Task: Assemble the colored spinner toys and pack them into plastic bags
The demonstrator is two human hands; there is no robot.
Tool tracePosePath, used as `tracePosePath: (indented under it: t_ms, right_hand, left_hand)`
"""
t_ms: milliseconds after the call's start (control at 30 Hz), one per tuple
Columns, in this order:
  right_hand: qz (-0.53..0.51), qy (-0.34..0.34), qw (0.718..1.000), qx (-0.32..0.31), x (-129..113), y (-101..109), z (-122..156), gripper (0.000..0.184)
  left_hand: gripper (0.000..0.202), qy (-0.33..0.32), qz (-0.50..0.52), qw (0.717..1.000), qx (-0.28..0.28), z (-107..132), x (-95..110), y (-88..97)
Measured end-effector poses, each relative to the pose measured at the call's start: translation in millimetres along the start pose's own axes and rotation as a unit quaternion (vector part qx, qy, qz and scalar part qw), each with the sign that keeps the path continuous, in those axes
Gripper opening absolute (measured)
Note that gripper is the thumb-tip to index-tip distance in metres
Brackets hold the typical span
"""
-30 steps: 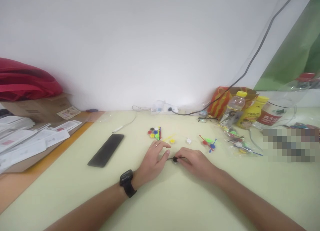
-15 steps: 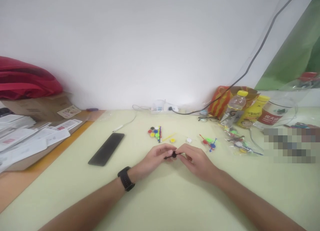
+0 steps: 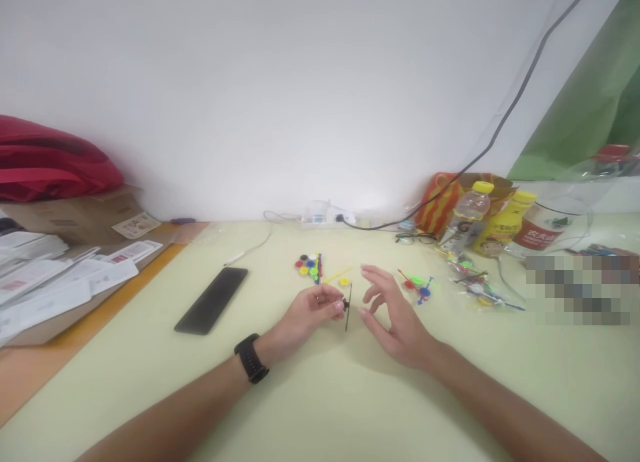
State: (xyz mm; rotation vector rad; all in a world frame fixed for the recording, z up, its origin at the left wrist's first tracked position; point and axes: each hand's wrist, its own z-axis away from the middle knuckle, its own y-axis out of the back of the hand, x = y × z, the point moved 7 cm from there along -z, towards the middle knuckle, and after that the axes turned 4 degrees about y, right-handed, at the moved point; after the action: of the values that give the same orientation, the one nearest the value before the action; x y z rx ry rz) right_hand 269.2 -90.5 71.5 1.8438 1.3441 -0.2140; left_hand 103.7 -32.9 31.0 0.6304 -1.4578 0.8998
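My left hand [image 3: 311, 313] pinches a small black arrow spinner [image 3: 349, 307] between thumb and fingers, above the table. The spinner's thin arrow stands edge-on, almost upright, beside the fingertips. Just to its right, my right hand [image 3: 393, 315] is open, its fingers bent and apart, holding nothing. Beyond the hands lie several coloured discs [image 3: 305, 271], with a bundle of arrows [image 3: 319, 269] beside them. A yellow arrow [image 3: 339, 275] and a yellow disc [image 3: 345, 283] are nearer the middle. Red, green and blue spinners [image 3: 419, 287] rest to the right of my right hand.
A black phone [image 3: 212, 301] lies at left, near paper packets [image 3: 50, 282] and a cardboard box [image 3: 75, 215]. At right are a plastic bag of spinner parts [image 3: 483, 289], glasses [image 3: 415, 238], bottles [image 3: 506, 223] and a large jug [image 3: 545, 229]. A power strip [image 3: 325, 215] sits against the wall.
My right hand has let go of the black arrow spinner and opened, moving slightly right. The arrow has turned from lying sideways to nearly upright. The white disc is now hidden behind my right hand.
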Motion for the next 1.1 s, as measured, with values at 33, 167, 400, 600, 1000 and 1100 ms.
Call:
tracePosePath:
  t_ms: [33, 167, 400, 600, 1000, 1100]
  right_hand:
    - [0.004, 0.004, 1.000, 0.014, -1, 0, 0, 0.059]
    - [0.017, 0.005, 0.999, 0.038, 0, 3, 1, 0.064]
    - [-0.197, -0.222, 0.953, -0.066, 28, -9, 5, 0.030]
    - [-0.218, -0.177, 0.959, -0.029, 17, -10, -2, 0.023]
    - [-0.171, -0.178, 0.968, -0.053, 19, -18, 2, 0.012]
    - [-0.122, -0.140, 0.982, -0.018, 16, -10, 1, 0.010]
  left_hand:
    - [0.032, 0.001, 0.001, 1.000, 0.002, 0, 0, 0.3]
    - [0.031, 0.006, 0.000, 1.000, 0.000, 1, 0, -0.2]
    - [0.029, -0.001, -0.003, 1.000, -0.002, 0, -1, 0.4]
    - [0.026, -0.002, -0.005, 1.000, -0.027, 2, 2, -5.4]
    - [0.024, 0.002, -0.005, 0.999, -0.050, 3, 3, -11.6]
    - [0.024, -0.002, -0.012, 0.999, -0.037, 2, 2, -8.7]
